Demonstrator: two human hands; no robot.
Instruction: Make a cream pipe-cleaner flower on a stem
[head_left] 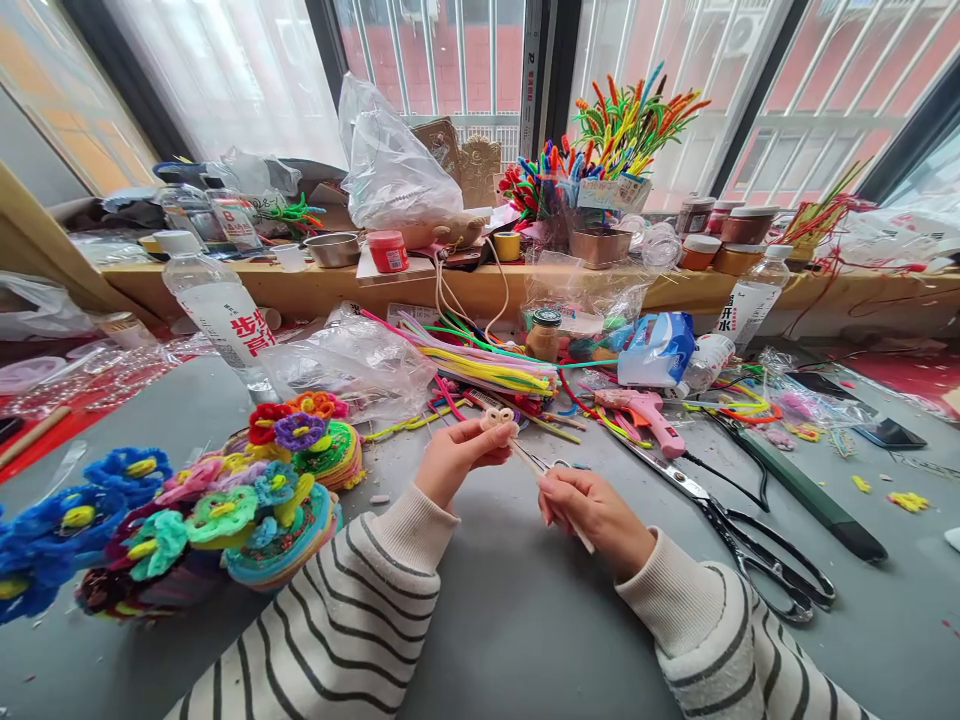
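Above the middle of the grey table, my left hand (466,452) pinches a cream pipe cleaner (499,418) bent into small petal-like loops. From the loops a straight cream length slants down to the right. My right hand (592,510) has its fingers closed around that length, and the tail sticks out below them. A thin metal thing shows just behind the right fingers, too hidden to name. To the right of my right hand lie large black-handled scissors (739,530). A pink glue gun (646,418) rests beyond them.
Fuzzy pipe-cleaner flowers (225,510) crowd the table's left side. Bundled pipe cleaners (487,365) lie ahead of my hands. Water bottles (217,310) stand left and right. A dark green bar (817,500) lies at right. The wooden ledge (322,280) behind holds jars and more pipe cleaners.
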